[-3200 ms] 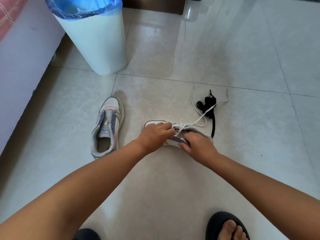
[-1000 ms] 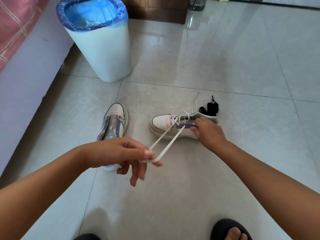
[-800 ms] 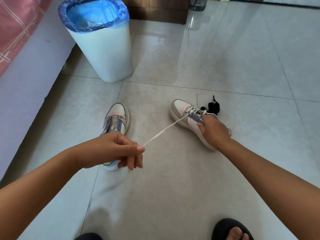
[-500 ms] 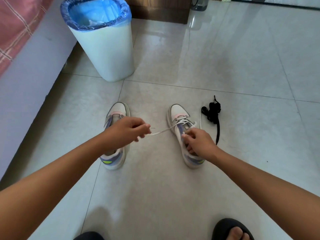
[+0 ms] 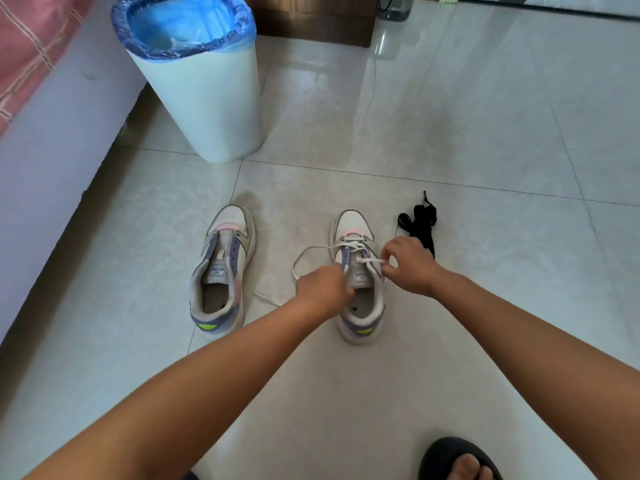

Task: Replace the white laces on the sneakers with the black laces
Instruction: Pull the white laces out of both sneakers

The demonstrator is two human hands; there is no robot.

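Observation:
Two pale sneakers stand side by side on the floor, toes pointing away. The left sneaker (image 5: 221, 268) has no lace. The right sneaker (image 5: 360, 306) still carries a white lace (image 5: 308, 252) in its front eyelets, and a loose loop of it trails left. My left hand (image 5: 323, 289) is curled at the left edge of the shoe's tongue and grips that side. My right hand (image 5: 408, 265) pinches the lace at the right eyelets. A bundle of black laces (image 5: 420, 223) lies on the floor just beyond my right hand.
A white bin (image 5: 204, 95) with a blue liner stands behind the left sneaker. A bed edge (image 5: 45, 161) runs along the left. A dark cabinet base (image 5: 311, 26) is at the back. My sandalled foot (image 5: 457, 460) shows at the bottom right.
The right sneaker was turned from lying sideways to standing toes away. My left hand came back from pulling the lace out leftward to the shoe. My right hand moved up to the right eyelets.

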